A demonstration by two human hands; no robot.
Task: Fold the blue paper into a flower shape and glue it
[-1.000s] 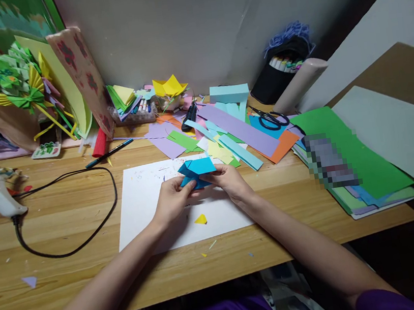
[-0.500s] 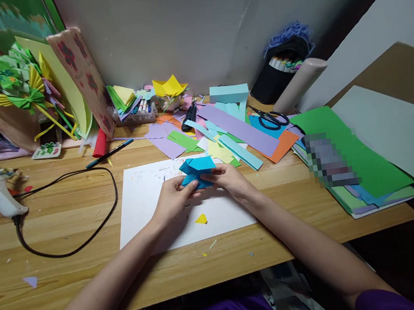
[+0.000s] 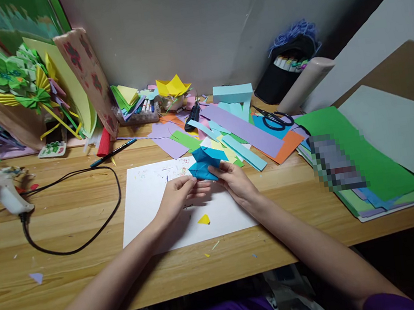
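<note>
A piece of blue folded paper (image 3: 204, 164) with pointed flaps is held up over the white sheet (image 3: 148, 204). My right hand (image 3: 237, 182) pinches its right side, the thumb pressed on the near face. At the lower left corner, my left hand (image 3: 177, 194) has its thumb against the paper, with the fingers reaching behind and below it. How firmly the left fingers grip is partly hidden. Below the hands, a small yellow paper scrap (image 3: 204, 219) lies on the white sheet.
Coloured paper strips (image 3: 243, 124) pile up behind the sheet, with black scissors (image 3: 273, 119) at their right. To the left stands a white glue gun (image 3: 6, 191) with its looped cord. A green paper stack (image 3: 364, 153) lies right; a blue pen (image 3: 114, 152) lies back left.
The blue folded paper has turned and tilted, so its pointed flaps now face differently. My left fingers have straightened out somewhat. The whole view has shifted slightly.
</note>
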